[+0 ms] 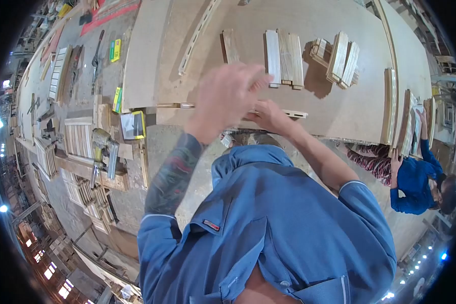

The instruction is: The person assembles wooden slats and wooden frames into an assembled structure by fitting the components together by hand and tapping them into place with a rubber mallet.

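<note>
My left hand [228, 101] is raised over the near part of the work table, smeared by motion; its fingers and anything in them cannot be made out. Close beside it, my right hand [269, 116] is closed at the table's near edge, on a long narrow wooden strip [295, 114] that lies along the edge. The strip's middle is hidden behind both hands. Beyond them lie short wooden slats [290, 58], with a paler slat [273, 57] next to them and another slat [231, 45] to the left.
A slotted strip [198, 38] lies at the table's back left. Stacked wood pieces [339, 61] are at the right. A co-worker in blue [415, 182] handles boards [408, 121] at the far right. Clamps, yellow-green boxes [115, 50] and slatted panels [78, 138] are at the left.
</note>
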Motion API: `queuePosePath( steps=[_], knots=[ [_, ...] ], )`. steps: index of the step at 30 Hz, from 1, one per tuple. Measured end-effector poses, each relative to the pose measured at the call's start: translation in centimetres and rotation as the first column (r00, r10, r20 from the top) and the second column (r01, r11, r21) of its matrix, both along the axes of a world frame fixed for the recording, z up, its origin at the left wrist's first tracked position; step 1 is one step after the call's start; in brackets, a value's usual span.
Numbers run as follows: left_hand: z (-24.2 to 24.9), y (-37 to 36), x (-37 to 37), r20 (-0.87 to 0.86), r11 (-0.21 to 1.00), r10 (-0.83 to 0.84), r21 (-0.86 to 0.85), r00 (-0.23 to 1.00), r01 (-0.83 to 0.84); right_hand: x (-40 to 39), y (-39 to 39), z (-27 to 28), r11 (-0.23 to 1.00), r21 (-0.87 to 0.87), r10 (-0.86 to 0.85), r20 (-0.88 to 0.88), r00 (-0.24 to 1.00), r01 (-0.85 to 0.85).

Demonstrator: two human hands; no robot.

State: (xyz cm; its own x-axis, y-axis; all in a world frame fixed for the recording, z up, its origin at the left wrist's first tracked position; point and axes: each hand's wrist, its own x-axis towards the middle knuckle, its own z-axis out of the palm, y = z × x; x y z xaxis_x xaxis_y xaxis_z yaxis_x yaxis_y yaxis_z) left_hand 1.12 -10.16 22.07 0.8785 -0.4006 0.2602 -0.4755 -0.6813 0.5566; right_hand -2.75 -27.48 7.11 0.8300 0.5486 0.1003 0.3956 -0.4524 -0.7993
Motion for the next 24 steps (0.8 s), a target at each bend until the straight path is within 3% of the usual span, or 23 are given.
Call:
queuePosePath(
  steps=[1, 3, 4, 5, 7, 8, 10, 11, 12, 13, 14, 15, 17, 18, 19, 21, 23, 24],
  knots=[
    [-0.8, -0.7, -0.4, -0.042, 0.999, -0.007, 0.052, 0.999, 0.009, 0.9, -0.9, -1.2, 1.0, 0.007, -0.002, 0.006, 1.0, 0.002],
    [-1.2, -1.5, -0.8, -0.078, 0.993, 0.0, 0.114, 0.997, 0.009, 4.8, -2.2, -5.2, 0.994, -0.095, -0.079, -0.252, 0.964, 0.056],
    [-1.0, -1.8, -1.2, -0.108, 0.982, 0.039, 0.19, 0.993, -0.018, 6.8, -2.1, -7.0, 0.985, -0.119, -0.127, -0.027, 0.991, 0.123],
    [-0.9, -2.0, -1.4, -0.136, 0.963, 0.081, 0.264, 0.987, -0.043, 8.3, -0.7, -7.6, 0.986, -0.11, -0.128, -0.025, 0.991, 0.125],
    [-1.1, -2.0, -1.5, -0.105, 0.963, 0.091, 0.261, 0.99, -0.061, 10.1, 4.6, -8.1, 0.758, -0.36, -0.435, 0.34, 0.833, 0.543],
    [-1.2, -2.0, -1.7, -0.077, 0.966, 0.103, 0.246, 0.992, -0.082, 10.1, 6.7, -9.1, 0.757, -0.357, -0.442, 0.338, 0.831, 0.548],
    [-1.1, -1.9, -1.9, -0.073, 0.966, 0.101, 0.247, 0.992, -0.08, 10.5, 9.4, -10.6, 0.564, -0.239, -0.554, 0.6, 0.577, 0.79],
    [-1.1, -1.9, -2.0, -0.075, 0.967, 0.106, 0.241, 0.992, -0.085, 11.1, 9.2, -10.7, 0.551, -0.241, -0.56, 0.603, 0.568, 0.799],
    [-1.1, -1.9, -2.0, -0.083, 0.97, 0.093, 0.234, 0.992, -0.071, 11.4, 8.7, -9.6, 0.62, -0.348, -0.639, 0.296, 0.71, 0.703],
    [-1.1, -2.0, -2.0, -0.094, 0.968, 0.104, 0.239, 0.99, -0.079, 11.4, 7.9, -8.2, 0.702, -0.408, -0.654, -0.046, 0.755, 0.584],
    [-1.1, -2.0, -2.0, -0.1, 0.966, 0.116, 0.242, 0.988, -0.089, 10.8, 6.5, -6.8, 0.743, -0.42, -0.635, -0.199, 0.746, 0.521],
    [-1.0, -2.0, -2.0, -0.1, 0.97, 0.109, 0.23, 0.989, -0.083, 10.2, 5.1, -6.1, 0.735, -0.428, -0.642, -0.19, 0.742, 0.526],
    [-0.8, -1.9, -2.0, -0.112, 0.971, 0.121, 0.218, 0.986, -0.094, 8.5, 1.9, -5.0, 0.765, 0.032, -0.608, -0.293, 0.738, 0.643],
    [-0.7, -1.8, -1.9, -0.123, 0.973, 0.131, 0.208, 0.984, -0.103, 6.9, 0.3, -4.0, 0.727, 0.159, -0.569, -0.406, 0.715, 0.668],
    [-0.6, -1.6, -1.8, -0.15, 0.989, 0.096, 0.129, 0.984, -0.077, 5.3, -1.3, -3.1, 0.736, 0.145, -0.562, -0.413, 0.716, 0.661],
    [-0.2, -1.2, -1.4, -0.176, 0.997, 0.068, 0.054, 0.982, -0.06, 3.1, -3.7, -2.0, 0.835, 0.299, -0.263, -0.521, 0.812, 0.463],
    [0.3, -0.9, -1.1, -0.397, 0.982, 0.11, -0.097, 0.911, -0.161, 1.4, -4.5, -3.2, 0.861, 0.295, -0.233, -0.496, 0.837, 0.415],
    [0.0, -0.8, -1.0, -0.395, 0.983, 0.106, -0.097, 0.912, -0.156, 1.1, -4.7, -3.3, 0.887, 0.288, -0.202, -0.46, 0.864, 0.361]
  ],
)
